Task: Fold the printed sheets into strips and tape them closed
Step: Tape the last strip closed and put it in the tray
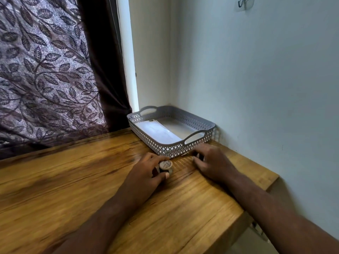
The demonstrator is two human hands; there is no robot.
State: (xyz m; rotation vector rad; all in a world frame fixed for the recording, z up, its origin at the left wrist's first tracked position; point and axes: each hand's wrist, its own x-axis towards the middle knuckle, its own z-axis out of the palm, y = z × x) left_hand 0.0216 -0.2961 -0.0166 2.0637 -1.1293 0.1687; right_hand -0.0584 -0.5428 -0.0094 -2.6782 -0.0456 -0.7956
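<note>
My left hand (148, 168) grips a small roll of clear tape (166, 166) on the wooden table, just in front of the grey basket. My right hand (211, 161) rests fingers-down on the table to the right of the roll, touching the basket's near wall; something small and dark shows under its fingertips, too blurred to name. A grey perforated basket (200, 123) with two handles stands in the far right corner. A folded white sheet (156, 130) lies flat inside it, on its left side.
The wooden table (91, 189) ends at a right edge beside the pale wall. A leaf-patterned curtain (45, 70) hangs behind the table's far left edge. A clear wall hook (244, 3) sits high on the right wall.
</note>
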